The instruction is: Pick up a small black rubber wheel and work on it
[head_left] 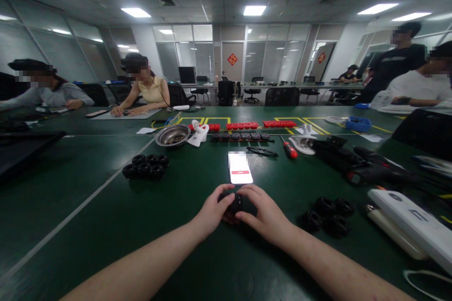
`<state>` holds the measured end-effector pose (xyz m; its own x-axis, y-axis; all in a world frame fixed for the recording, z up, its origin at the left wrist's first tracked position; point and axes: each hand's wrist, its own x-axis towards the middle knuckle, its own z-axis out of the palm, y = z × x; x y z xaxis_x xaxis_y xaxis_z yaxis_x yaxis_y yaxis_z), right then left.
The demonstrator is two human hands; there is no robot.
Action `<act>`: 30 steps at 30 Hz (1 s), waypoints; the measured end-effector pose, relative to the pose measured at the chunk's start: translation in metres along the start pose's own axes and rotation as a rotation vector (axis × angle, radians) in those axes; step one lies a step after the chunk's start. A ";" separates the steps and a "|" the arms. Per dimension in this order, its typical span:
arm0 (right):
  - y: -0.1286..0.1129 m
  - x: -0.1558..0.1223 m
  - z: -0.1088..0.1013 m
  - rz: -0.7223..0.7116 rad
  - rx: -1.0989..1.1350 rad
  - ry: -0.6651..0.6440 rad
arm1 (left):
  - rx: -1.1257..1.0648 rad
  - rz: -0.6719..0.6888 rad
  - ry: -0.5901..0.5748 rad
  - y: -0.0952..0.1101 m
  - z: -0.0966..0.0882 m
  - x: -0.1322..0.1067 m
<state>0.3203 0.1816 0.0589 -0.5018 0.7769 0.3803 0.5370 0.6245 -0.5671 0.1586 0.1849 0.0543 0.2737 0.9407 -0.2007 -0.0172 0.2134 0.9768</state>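
Note:
Between my two hands is a small black wheel (236,203), held low over the table just in front of a lit phone (241,175). My left hand (213,207) is closed around its left side, thumb across the top. Curled fingers of my right hand (264,211) grip it from the right, with the thumb near its lower edge. Fingers partly cover the wheel. Several similar black wheels (146,167) are grouped on the left of the table, and another cluster of black wheels (330,215) lies to the right of my right forearm.
Beyond the phone are black-framed glasses (263,151), a red screwdriver (289,148), a row of black parts (242,137) and red trays (242,125). A metal bowl (173,136) stands back left. A white box (413,221) and black equipment (356,162) occupy the right. Other people sit across the table.

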 end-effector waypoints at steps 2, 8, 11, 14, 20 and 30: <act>-0.003 0.000 -0.002 0.000 -0.023 -0.002 | 0.004 0.008 0.014 0.001 0.000 -0.001; -0.006 0.000 -0.003 0.063 -0.120 -0.014 | 0.002 0.015 0.007 0.004 0.002 -0.005; -0.005 0.000 -0.002 0.078 -0.136 -0.052 | 0.009 0.029 -0.015 0.002 0.002 -0.004; -0.002 0.000 0.001 0.087 -0.128 -0.055 | 0.019 0.042 -0.031 -0.001 0.001 -0.002; -0.002 0.000 0.000 0.047 -0.052 -0.024 | 0.018 0.037 0.006 -0.005 -0.001 0.002; -0.005 0.000 -0.001 0.101 -0.128 -0.043 | -0.010 0.034 -0.003 -0.002 0.001 -0.001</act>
<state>0.3184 0.1783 0.0620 -0.4675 0.8339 0.2932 0.6668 0.5504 -0.5023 0.1597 0.1834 0.0521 0.2759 0.9466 -0.1668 -0.0359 0.1835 0.9824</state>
